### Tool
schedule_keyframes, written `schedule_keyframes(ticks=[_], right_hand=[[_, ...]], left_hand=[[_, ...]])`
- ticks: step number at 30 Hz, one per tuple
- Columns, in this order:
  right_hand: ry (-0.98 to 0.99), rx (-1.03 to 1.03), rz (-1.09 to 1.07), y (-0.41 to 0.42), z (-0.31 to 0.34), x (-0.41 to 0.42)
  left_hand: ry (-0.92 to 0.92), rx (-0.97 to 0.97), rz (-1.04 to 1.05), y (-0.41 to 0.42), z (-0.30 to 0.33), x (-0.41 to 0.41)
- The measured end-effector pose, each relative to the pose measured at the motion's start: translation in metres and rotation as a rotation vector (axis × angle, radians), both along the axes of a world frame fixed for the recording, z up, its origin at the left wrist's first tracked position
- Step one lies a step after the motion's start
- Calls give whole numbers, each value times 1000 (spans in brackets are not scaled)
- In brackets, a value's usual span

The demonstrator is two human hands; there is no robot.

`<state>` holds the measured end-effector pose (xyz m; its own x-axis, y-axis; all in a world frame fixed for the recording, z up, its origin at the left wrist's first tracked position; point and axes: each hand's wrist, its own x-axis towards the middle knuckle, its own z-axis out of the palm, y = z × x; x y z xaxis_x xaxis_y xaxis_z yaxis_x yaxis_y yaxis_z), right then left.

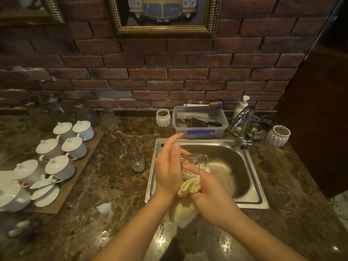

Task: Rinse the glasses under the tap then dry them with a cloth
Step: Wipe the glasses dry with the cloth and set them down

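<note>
I judged drying underway: my left hand (168, 166), fingers straight, steadied a glass (195, 162) over the sink (250, 196); my right hand (209, 194) gripped the cloth (190, 187) against it. Another glass (136, 161) stood left of both hands, state unclear.

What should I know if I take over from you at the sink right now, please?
Left hand: fingers straight, palm against the glass, steadying it on its side over the sink.
Right hand: grips the cream cloth, pushing it into the glass.
Tap: no water visible.
Second glass stands upright on the counter left of the sink; dried or not, cannot tell.
Left: finish drying this glass, then check the other.
</note>
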<state>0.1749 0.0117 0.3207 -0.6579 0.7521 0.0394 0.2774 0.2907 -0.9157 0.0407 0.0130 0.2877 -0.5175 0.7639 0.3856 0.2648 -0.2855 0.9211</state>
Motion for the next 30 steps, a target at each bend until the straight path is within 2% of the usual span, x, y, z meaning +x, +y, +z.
schedule_keyframes(ticks=[2,3,5,7,8,10,13,15,17,22,24,26,30], right_hand=[[-158,250,45,4,-4,8],[-285,447,75,8,-7,11],[-442,772,148,15,-6,12],[-489,872,216,17,-2,11],[-502,875,218,18,0,11],[-524,817,172,19,-2,11],[-410,535,75,12,-17,4],[-369,405,20,8,-25,1],[-376,400,12,7,-29,2],[-598,568,165,4,-32,7],[-636,614,234,1,-37,3],[-636,612,278,-4,-45,-4],[-578,530,300,-17,-57,-19]], left_hand=[[76,-218,-108,1,1,-9],[34,-386,-190,2,5,-14],[-208,-728,-348,3,14,-18],[-420,-844,-376,4,13,-15],[-500,-813,-318,5,9,-11],[-620,-624,-155,5,2,0],[-463,-352,35,-1,-11,18],[-359,-264,56,-9,-13,23],[-266,-304,-27,-16,-16,21],[-75,-605,-280,-36,-32,1],[-125,-673,-295,-43,-34,-7],[-223,-717,-220,-46,-44,-12],[-552,-804,-28,-54,-76,-26]])
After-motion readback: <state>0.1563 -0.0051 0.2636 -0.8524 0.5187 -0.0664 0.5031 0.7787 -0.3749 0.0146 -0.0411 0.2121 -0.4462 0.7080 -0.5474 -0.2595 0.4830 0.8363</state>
